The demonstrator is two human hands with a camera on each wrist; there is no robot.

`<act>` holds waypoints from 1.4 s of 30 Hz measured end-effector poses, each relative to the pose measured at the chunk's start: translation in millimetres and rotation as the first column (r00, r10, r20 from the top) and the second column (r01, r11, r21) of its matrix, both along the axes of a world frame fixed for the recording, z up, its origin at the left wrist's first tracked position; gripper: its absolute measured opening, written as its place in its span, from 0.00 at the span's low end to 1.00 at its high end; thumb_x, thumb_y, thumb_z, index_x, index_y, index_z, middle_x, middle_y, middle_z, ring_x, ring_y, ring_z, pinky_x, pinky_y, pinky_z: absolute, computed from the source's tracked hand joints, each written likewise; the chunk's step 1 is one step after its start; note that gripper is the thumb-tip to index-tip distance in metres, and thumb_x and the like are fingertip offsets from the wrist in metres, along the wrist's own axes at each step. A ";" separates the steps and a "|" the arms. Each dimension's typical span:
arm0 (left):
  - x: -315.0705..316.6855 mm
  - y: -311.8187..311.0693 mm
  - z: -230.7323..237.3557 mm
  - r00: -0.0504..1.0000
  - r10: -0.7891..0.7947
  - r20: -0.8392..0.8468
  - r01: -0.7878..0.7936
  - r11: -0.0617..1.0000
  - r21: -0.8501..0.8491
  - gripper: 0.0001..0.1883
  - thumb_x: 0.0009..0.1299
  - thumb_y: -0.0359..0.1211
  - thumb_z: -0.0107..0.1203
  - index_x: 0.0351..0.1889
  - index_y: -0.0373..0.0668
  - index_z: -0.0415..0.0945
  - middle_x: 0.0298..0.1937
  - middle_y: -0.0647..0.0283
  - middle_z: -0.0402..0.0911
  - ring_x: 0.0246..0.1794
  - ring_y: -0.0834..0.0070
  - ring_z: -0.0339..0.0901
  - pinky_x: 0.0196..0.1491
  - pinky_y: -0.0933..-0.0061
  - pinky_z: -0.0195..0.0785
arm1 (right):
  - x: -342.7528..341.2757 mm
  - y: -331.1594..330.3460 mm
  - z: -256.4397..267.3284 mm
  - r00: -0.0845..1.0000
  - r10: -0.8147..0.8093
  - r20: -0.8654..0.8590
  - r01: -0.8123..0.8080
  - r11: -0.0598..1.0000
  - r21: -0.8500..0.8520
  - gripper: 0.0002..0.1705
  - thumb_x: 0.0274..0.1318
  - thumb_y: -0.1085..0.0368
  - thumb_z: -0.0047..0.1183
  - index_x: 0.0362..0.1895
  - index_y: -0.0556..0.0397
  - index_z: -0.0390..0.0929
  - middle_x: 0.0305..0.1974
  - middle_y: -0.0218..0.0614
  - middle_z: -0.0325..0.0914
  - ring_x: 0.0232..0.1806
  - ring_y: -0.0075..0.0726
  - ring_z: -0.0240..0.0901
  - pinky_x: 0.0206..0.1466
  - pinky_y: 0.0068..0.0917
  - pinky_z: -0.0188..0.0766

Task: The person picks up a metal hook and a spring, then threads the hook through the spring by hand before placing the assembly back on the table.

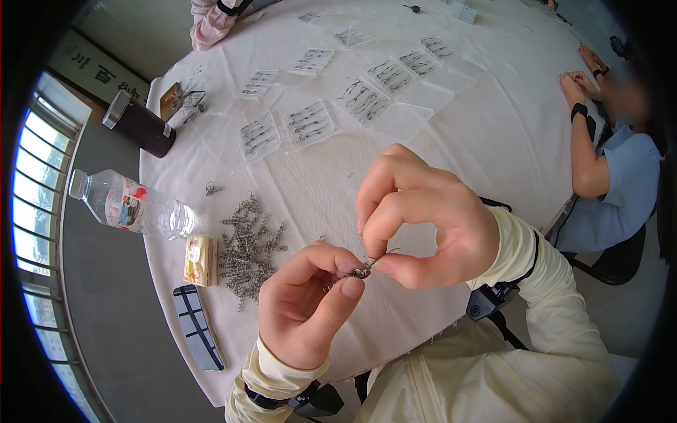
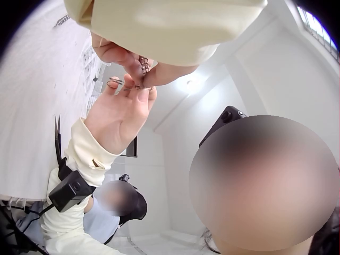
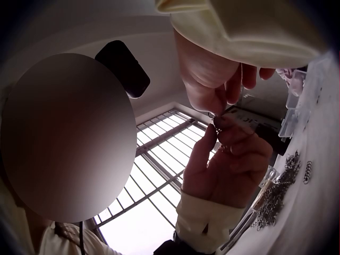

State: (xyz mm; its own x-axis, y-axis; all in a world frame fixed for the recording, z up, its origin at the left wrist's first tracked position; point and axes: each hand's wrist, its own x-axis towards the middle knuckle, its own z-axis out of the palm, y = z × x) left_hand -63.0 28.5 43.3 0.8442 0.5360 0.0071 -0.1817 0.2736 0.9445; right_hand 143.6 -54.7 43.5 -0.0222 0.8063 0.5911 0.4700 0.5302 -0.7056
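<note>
In the head view my left hand (image 1: 302,303) pinches a small coiled metal spring (image 1: 361,272) between thumb and fingertips. The spring's coils (image 2: 144,65) also show between the fingers in the left wrist view. My right hand (image 1: 431,220) meets it from the right, thumb and forefinger pinching a thin, curved metal wire (image 1: 385,254) at the spring's end. A looped end of the wire (image 2: 112,82) sticks out beside the right fingertips in the left wrist view. The fingertips of both hands almost meet, hiding part of the join. A tangled pile of similar springs (image 1: 248,250) lies left of my hands.
A phone (image 1: 197,328), a tissue pack (image 1: 201,260), a water bottle (image 1: 134,204) and a dark tumbler (image 1: 139,125) line the left side. Several clear plastic cases (image 1: 308,123) with dark wire pieces stand open across the tablecloth (image 1: 395,331). Another person (image 1: 599,162) sits at the right.
</note>
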 end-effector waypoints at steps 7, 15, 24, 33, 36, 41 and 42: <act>-0.4 0.4 0.7 1.000 -0.012 -0.006 0.012 1.000 -0.006 0.08 0.73 0.23 0.57 0.49 0.32 0.76 0.43 0.66 0.78 0.42 0.83 0.71 0.47 0.80 0.65 | 2.3 0.1 0.3 0.999 0.007 0.040 -0.008 1.000 0.018 0.10 0.41 0.74 0.63 0.29 0.47 0.79 0.41 0.32 0.74 0.44 0.35 0.66 0.47 0.29 0.66; 0.8 1.2 1.3 1.000 -0.001 -0.016 0.001 1.000 0.028 0.07 0.72 0.24 0.59 0.46 0.33 0.75 0.40 0.68 0.76 0.38 0.85 0.69 0.43 0.81 0.63 | 1.9 0.0 2.3 0.998 -0.004 0.062 0.002 0.999 0.032 0.11 0.39 0.75 0.63 0.29 0.47 0.79 0.40 0.31 0.74 0.43 0.35 0.65 0.46 0.29 0.66; 0.0 0.5 2.8 0.999 -0.010 -0.049 0.009 1.000 -0.013 0.06 0.74 0.25 0.57 0.45 0.34 0.74 0.40 0.69 0.74 0.37 0.85 0.67 0.42 0.81 0.62 | 0.2 0.4 -0.1 0.999 -0.011 0.049 0.009 0.999 0.048 0.11 0.38 0.76 0.62 0.28 0.47 0.79 0.40 0.30 0.74 0.44 0.34 0.65 0.44 0.28 0.66; 0.2 -0.6 4.7 0.998 -0.018 -0.061 0.016 0.999 -0.027 0.06 0.74 0.27 0.56 0.45 0.34 0.74 0.40 0.69 0.74 0.38 0.85 0.67 0.42 0.82 0.62 | 0.4 0.0 0.6 0.998 -0.004 0.061 0.001 0.999 0.040 0.11 0.37 0.76 0.62 0.28 0.47 0.79 0.40 0.29 0.74 0.45 0.34 0.65 0.44 0.28 0.66; -0.1 -0.1 4.5 0.997 -0.022 -0.068 0.021 1.000 -0.015 0.06 0.74 0.27 0.55 0.45 0.34 0.74 0.39 0.69 0.74 0.37 0.85 0.67 0.42 0.82 0.61 | -0.1 0.4 0.4 0.998 -0.003 0.055 0.001 0.999 0.053 0.11 0.36 0.76 0.62 0.28 0.47 0.78 0.40 0.29 0.74 0.44 0.34 0.65 0.44 0.28 0.66; 1.7 -1.7 2.5 0.998 0.016 -0.061 -0.015 1.000 0.024 0.06 0.75 0.27 0.55 0.44 0.34 0.74 0.39 0.68 0.75 0.36 0.85 0.67 0.41 0.82 0.61 | 0.0 0.3 0.6 0.998 -0.011 0.054 0.008 0.999 0.046 0.11 0.37 0.76 0.61 0.27 0.47 0.78 0.39 0.29 0.74 0.44 0.35 0.65 0.45 0.28 0.66; 2.2 -2.2 2.3 0.998 0.033 -0.053 -0.030 0.998 0.049 0.06 0.75 0.27 0.55 0.44 0.34 0.74 0.38 0.68 0.75 0.35 0.85 0.66 0.40 0.82 0.61 | -0.2 0.0 0.5 0.999 -0.015 0.047 0.013 0.999 0.036 0.11 0.37 0.76 0.61 0.27 0.47 0.77 0.39 0.30 0.74 0.44 0.35 0.65 0.45 0.28 0.65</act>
